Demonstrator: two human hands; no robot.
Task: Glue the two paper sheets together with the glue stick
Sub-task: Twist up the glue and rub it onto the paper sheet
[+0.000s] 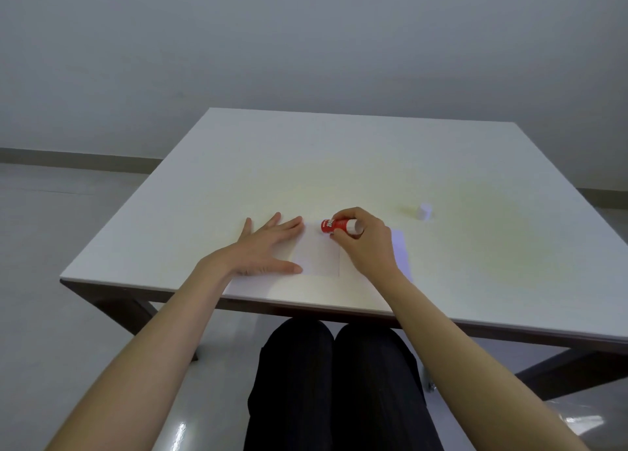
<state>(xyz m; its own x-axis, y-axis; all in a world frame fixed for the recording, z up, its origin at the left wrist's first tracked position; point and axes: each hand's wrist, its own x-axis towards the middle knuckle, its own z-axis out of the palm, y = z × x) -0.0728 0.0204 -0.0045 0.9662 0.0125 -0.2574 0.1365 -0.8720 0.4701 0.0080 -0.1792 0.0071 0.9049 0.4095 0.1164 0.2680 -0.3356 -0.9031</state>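
Note:
A small white paper sheet (317,255) lies flat near the table's front edge. My left hand (268,248) rests flat on its left side, fingers spread, pressing it down. My right hand (365,241) grips a red glue stick (334,226), held almost level, its left end over the sheet's far right corner. A second white sheet (401,251) lies to the right, mostly hidden under my right hand and wrist. The white cap (424,211) of the glue stick stands on the table, farther right and back.
The white table (339,165) has dark legs and stretches far back and to the right. My knees in dark trousers are below the front edge. Grey floor and wall surround the table.

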